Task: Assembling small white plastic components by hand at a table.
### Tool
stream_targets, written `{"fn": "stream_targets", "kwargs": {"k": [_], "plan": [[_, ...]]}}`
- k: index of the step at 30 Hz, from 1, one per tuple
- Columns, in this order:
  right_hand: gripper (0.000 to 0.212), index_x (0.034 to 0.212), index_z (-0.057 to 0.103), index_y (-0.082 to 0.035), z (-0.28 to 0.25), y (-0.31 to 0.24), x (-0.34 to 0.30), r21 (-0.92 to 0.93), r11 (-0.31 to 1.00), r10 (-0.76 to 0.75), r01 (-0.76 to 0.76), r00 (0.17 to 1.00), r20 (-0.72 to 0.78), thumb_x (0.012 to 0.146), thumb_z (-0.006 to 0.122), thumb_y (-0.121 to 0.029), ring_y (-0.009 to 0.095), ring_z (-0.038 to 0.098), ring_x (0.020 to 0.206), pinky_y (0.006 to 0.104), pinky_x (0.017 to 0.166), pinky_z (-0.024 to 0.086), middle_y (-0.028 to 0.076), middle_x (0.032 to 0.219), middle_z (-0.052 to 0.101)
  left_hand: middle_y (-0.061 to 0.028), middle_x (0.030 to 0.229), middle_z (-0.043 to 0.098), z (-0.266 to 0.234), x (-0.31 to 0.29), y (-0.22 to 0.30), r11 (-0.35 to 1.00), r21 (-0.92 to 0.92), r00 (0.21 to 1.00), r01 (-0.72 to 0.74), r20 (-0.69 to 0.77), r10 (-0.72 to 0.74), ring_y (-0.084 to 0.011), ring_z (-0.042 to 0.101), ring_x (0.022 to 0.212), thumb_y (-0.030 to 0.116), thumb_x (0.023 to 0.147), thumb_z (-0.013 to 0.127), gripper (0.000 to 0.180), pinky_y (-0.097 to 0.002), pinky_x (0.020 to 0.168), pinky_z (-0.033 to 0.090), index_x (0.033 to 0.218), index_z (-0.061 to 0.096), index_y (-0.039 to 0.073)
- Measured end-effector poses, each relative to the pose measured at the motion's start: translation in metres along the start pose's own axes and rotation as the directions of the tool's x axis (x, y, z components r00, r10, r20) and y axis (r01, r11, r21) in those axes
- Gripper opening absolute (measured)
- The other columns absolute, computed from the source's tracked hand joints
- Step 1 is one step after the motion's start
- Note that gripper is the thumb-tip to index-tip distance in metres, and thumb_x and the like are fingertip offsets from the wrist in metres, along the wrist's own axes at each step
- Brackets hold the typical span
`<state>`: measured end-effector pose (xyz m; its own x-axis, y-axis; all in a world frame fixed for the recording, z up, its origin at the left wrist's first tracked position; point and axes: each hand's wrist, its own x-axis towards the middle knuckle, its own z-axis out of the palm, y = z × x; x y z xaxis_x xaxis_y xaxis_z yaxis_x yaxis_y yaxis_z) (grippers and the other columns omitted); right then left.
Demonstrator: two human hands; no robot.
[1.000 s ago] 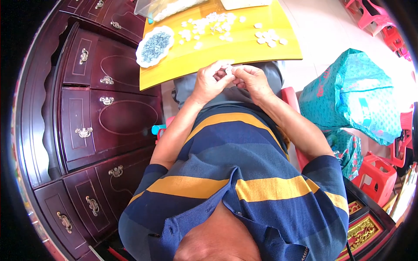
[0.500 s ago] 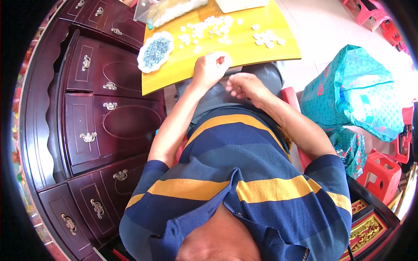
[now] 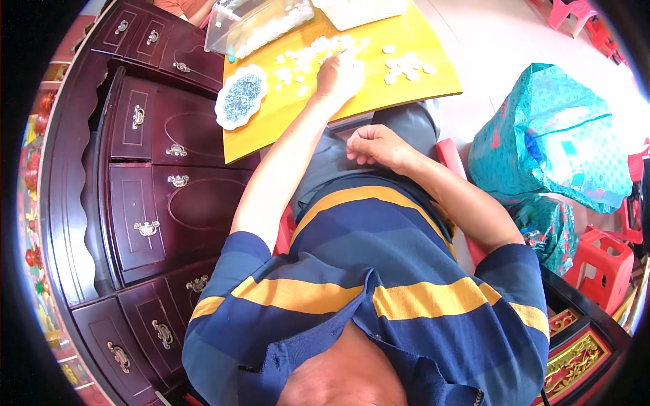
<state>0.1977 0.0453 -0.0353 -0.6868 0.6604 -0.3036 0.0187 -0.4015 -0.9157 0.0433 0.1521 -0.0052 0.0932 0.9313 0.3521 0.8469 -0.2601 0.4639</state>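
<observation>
My left hand (image 3: 340,76) reaches over the yellow table (image 3: 399,91), its fingertips at the near edge of a scatter of small white pieces (image 3: 301,66). Glare washes out its fingers, so their grip does not show. Above my lap, just off the table's near edge, my right hand (image 3: 380,145) is closed, with thumb and fingers drawn together; anything inside is too small or hidden to name. To the right on the table lies a looser cluster of white pieces (image 3: 408,66). A white scalloped dish (image 3: 223,111) full of small dark bluish bits stands at the table's left edge.
A clear plastic box (image 3: 220,30) with white contents and a white tray (image 3: 362,12) stand at the table's far side. Dark wooden drawers (image 3: 203,196) line the left. At right are a teal bag (image 3: 562,142) and a red stool (image 3: 602,267). Another person's arm (image 3: 193,8) shows far left.
My left hand has moved forward from the table's near edge to the white pieces. My right hand has dropped slightly nearer my body and stays closed. The view has shifted a little.
</observation>
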Motion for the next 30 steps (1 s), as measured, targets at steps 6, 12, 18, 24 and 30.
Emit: {"fn": "stream_targets", "kwargs": {"k": [6, 12, 18, 24, 30], "plan": [[0.021, 0.085, 0.068, -0.01, 0.0, 0.002, 0.002, -0.013, 1.0, -0.006, 0.006, 0.999, 0.035, 0.094, 0.063, -0.029, 0.007, 0.057, 0.07, 0.023, 0.062, 0.046, 0.0, 0.082, 0.069, -0.0174, 0.109, 0.069, -0.005, 0.012, -0.034, 0.947, 0.278, 0.969, -0.162, -0.137, 0.206, -0.0372, 0.066, 0.098, 0.023, 0.091, 0.056, 0.038, -0.0464, 0.086, 0.053, 0.129, 0.062, 0.02], [0.022, 0.085, 0.067, -0.01, -0.001, 0.002, 0.0, -0.001, 1.0, -0.016, 0.016, 0.999, 0.041, 0.094, 0.063, -0.029, 0.007, 0.057, 0.069, 0.0233, 0.062, 0.046, 0.0, 0.082, 0.069, -0.0105, 0.118, 0.066, -0.016, 0.018, -0.017, 0.98, 0.198, 0.999, -0.03, 0.024, 0.025, -0.0371, 0.057, 0.116, 0.014, 0.081, 0.065, 0.044, -0.0449, 0.097, 0.05, 0.124, 0.064, 0.019], [0.023, 0.084, 0.068, -0.009, 0.001, -0.002, 0.002, -0.007, 1.0, -0.018, 0.018, 0.999, 0.039, 0.094, 0.063, -0.028, 0.008, 0.057, 0.068, 0.0233, 0.062, 0.047, 0.001, 0.082, 0.069, -0.0138, 0.112, 0.066, -0.009, 0.012, -0.03, 0.862, 0.395, 0.915, -0.317, -0.111, 0.388, -0.0382, 0.059, 0.109, 0.013, 0.081, 0.064, 0.02, -0.0469, 0.092, 0.051, 0.097, 0.075, 0.013], [0.023, 0.081, 0.067, -0.004, -0.003, 0.006, 0.005, -0.08, 0.993, -0.082, 0.082, 0.997, 0.0, 0.093, 0.062, -0.023, 0.01, 0.062, 0.071, 0.0259, 0.065, 0.051, 0.003, 0.082, 0.07, -0.0151, 0.099, 0.067, -0.017, -0.032, 0.007, 0.954, 0.209, 0.97, -0.216, -0.069, 0.234, -0.0368, 0.062, 0.095, 0.015, 0.082, 0.066, 0.011, -0.0473, 0.082, 0.052, 0.084, 0.075, 0.011], [0.022, 0.08, 0.066, -0.003, -0.002, 0.01, 0.008, -0.253, 0.965, -0.075, 0.071, 0.997, -0.005, 0.092, 0.063, -0.022, 0.011, 0.063, 0.068, 0.0265, 0.067, 0.053, 0.004, 0.081, 0.071, -0.011, 0.081, 0.067, -0.023, -0.047, 0.012, 0.976, 0.075, 0.969, -0.205, -0.128, 0.213, -0.0336, 0.064, 0.083, 0.02, 0.081, 0.069, 0.014, -0.0443, 0.081, 0.05, 0.074, 0.069, 0.008]]}}
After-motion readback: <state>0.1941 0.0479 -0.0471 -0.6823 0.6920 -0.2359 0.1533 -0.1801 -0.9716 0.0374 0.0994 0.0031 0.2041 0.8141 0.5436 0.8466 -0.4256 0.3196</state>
